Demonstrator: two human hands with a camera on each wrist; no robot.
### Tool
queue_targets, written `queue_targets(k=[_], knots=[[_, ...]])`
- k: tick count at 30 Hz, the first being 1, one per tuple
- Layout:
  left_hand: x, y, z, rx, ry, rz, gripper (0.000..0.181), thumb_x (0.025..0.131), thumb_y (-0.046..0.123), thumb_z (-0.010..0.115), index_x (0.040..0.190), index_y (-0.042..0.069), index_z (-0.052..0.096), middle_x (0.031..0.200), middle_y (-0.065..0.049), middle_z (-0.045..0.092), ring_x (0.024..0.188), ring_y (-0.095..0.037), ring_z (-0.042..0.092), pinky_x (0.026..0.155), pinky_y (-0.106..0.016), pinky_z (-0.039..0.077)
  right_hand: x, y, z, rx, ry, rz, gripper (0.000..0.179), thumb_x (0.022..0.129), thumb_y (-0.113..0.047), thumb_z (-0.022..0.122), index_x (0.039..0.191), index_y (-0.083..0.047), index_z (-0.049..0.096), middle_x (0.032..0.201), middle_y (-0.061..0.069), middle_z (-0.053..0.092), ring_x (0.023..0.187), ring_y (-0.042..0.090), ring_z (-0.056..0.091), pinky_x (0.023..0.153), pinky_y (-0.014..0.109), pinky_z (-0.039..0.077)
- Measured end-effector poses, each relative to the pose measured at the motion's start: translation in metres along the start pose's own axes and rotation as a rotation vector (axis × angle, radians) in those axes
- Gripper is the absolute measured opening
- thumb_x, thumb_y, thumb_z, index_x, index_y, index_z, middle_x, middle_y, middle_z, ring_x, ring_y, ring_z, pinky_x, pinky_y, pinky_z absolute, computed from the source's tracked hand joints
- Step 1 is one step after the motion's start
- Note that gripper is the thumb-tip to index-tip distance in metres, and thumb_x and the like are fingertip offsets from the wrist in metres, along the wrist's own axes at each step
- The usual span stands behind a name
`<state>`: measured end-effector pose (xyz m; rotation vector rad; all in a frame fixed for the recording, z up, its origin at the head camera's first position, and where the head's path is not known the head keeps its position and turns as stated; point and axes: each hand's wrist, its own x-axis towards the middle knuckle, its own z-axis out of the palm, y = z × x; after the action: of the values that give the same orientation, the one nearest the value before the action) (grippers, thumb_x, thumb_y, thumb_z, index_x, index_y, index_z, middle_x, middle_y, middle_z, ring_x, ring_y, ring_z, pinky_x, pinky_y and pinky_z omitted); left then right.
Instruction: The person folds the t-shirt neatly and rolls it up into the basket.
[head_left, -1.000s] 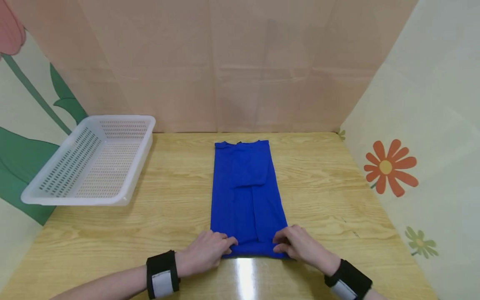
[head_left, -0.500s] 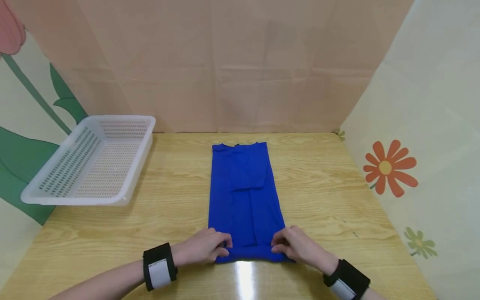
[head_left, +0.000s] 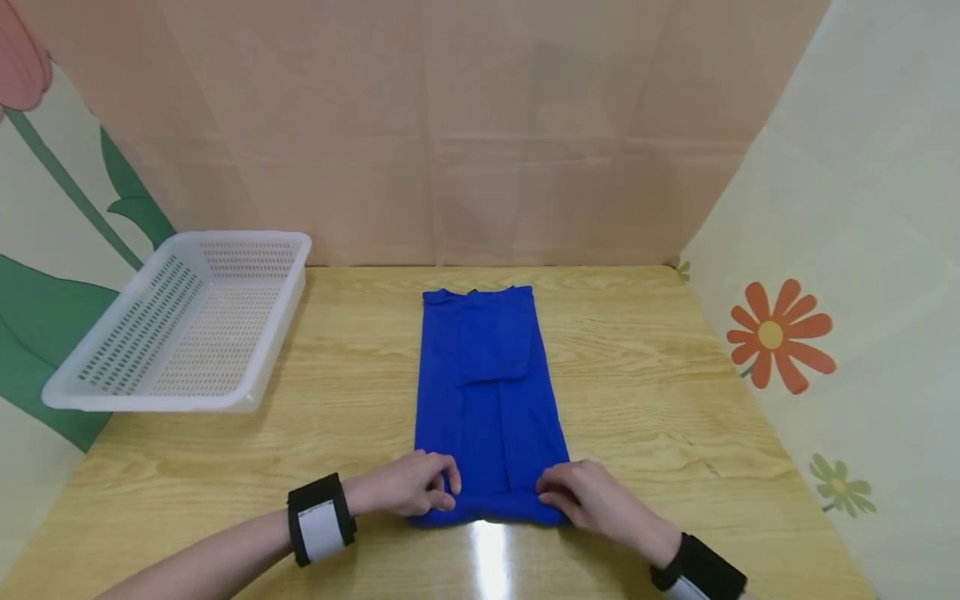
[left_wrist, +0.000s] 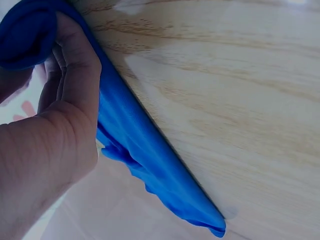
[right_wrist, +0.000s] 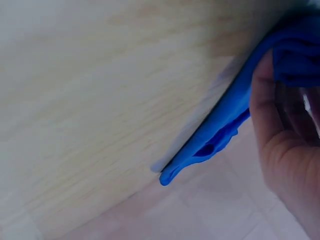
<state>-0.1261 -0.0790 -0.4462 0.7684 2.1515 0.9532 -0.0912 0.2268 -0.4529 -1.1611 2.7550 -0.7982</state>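
Note:
A blue shirt (head_left: 480, 417), folded into a long narrow strip, lies lengthwise on the table. A folded flap (head_left: 492, 350) sits on its far half. The near end is turned up into a thick roll (head_left: 498, 507). At its left end, my left hand (head_left: 405, 486) holds the roll between thumb and curled fingers. My right hand (head_left: 596, 502) pinches the opposite end the same way. The left wrist view shows the roll's spiral end (left_wrist: 27, 37) in my grasp. In the right wrist view, layered blue cloth (right_wrist: 297, 65) sits against my right fingers, partly cut off by the frame.
A white perforated plastic basket (head_left: 258, 379) stands at the back left of the wood-grain table (head_left: 637, 358). A beige backdrop (head_left: 480, 133) rises behind the table's far edge. Flower-printed panels border both sides. Each wrist wears a black band (head_left: 321, 518).
The shirt has shifted slightly toward me and to the left. My left hand has moved a little left and away from me, while the right has shifted only slightly.

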Motion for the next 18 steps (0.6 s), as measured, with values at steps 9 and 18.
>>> queue_targets(k=[9, 18], knots=[[0.001, 0.003, -0.001, 0.011, 0.000, 0.001, 0.006, 0.094, 0.010, 0.070, 0.095, 0.008, 0.064, 0.064, 0.007, 0.056, 0.055, -0.002, 0.049, 0.054, -0.017, 0.040, -0.019, -0.004, 0.007, -0.303, 0.073, -0.106, 0.034, 0.082, -0.036, 0.083, 0.107, -0.017, 0.071, 0.096, -0.010, 0.062, 0.085, 0.003, 0.058, 0.069, 0.023, 0.053], [0.000, 0.005, -0.001, -0.022, -0.021, -0.030, 0.005, 0.095, 0.009, 0.068, 0.098, 0.006, 0.065, 0.064, 0.006, 0.054, 0.054, -0.005, 0.048, 0.052, -0.017, 0.037, -0.020, -0.004, 0.012, -0.347, 0.163, -0.136, 0.017, 0.077, -0.024, 0.085, 0.087, -0.020, 0.072, 0.084, -0.012, 0.059, 0.077, 0.002, 0.052, 0.065, 0.020, 0.046]])
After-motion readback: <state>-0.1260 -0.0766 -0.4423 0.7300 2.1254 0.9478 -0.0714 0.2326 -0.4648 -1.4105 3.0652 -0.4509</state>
